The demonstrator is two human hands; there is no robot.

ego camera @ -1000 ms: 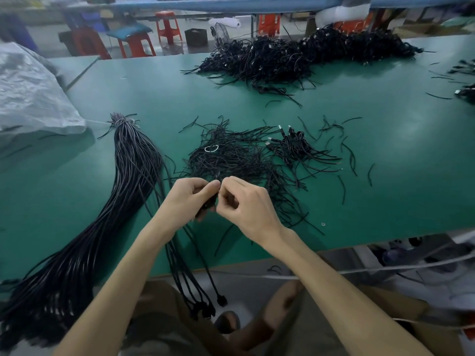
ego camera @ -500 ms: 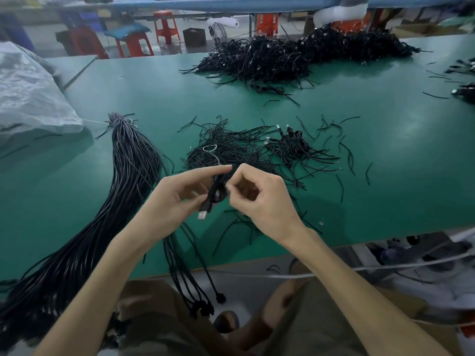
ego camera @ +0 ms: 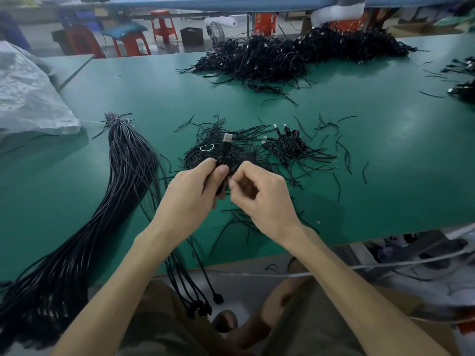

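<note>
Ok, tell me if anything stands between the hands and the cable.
Nothing visible does. The left hand grips the cable, its plug pointing up, and the right hand fingers pinch at it from the side.

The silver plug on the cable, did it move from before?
Yes. The silver plug swung up: it hung under the left hand that grips the cable, nearer than the little ring on the table; now it points away, beside that ring.
</note>
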